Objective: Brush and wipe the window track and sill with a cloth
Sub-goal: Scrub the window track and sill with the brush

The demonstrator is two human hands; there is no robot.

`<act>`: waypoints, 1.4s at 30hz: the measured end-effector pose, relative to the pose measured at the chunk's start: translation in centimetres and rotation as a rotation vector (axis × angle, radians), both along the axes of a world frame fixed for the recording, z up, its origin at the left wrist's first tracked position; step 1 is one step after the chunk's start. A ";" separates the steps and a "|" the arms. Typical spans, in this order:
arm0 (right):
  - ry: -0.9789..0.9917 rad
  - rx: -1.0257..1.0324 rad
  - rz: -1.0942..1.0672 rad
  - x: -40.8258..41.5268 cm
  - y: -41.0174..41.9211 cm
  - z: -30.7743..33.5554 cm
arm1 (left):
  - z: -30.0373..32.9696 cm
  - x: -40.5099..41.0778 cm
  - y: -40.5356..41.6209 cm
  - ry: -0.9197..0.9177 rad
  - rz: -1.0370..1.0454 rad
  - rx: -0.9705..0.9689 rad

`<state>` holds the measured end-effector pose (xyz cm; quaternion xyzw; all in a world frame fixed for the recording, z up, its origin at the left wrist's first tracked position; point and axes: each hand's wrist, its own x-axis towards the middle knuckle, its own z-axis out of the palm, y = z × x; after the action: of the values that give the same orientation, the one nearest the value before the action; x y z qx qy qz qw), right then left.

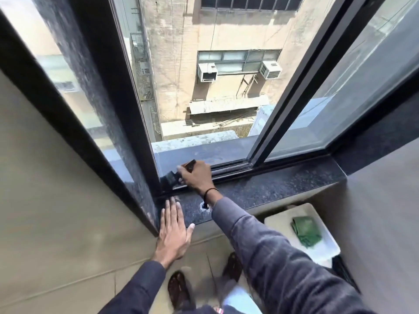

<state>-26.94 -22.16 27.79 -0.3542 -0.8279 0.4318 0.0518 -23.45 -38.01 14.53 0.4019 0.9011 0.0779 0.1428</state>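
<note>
Two hands: both busy
Right hand: gripping brush, bristles down to sweep track
Left hand: spread flat on sill, bracing

two air conditioners on the building opposite; white stool below.

The dark speckled stone sill runs along the foot of the window, with the metal track along its far edge. The left hand lies flat on its near left corner; just right of those fingers is a pale chip. Below, a white stool carries a folded green cloth, well right of the fingers.
</note>
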 end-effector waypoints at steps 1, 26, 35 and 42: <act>-0.012 -0.001 -0.023 0.5 1.1 0.2 | 0.0 0.0 -0.1 0.000 0.000 -0.008; 0.231 -0.638 -0.740 20.1 22.7 -2.0 | 6.6 4.1 22.7 -0.869 0.530 0.596; 0.162 -0.654 -0.982 25.6 34.2 -6.3 | 4.3 10.0 36.0 -0.545 0.385 0.381; 0.290 -0.580 -1.084 31.6 34.6 -9.3 | 5.1 16.8 36.7 -0.127 0.125 0.581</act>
<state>4.68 12.42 18.47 -0.6610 -0.3645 0.5947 0.2768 -6.69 -1.32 19.68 0.3641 0.8533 0.3660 0.0727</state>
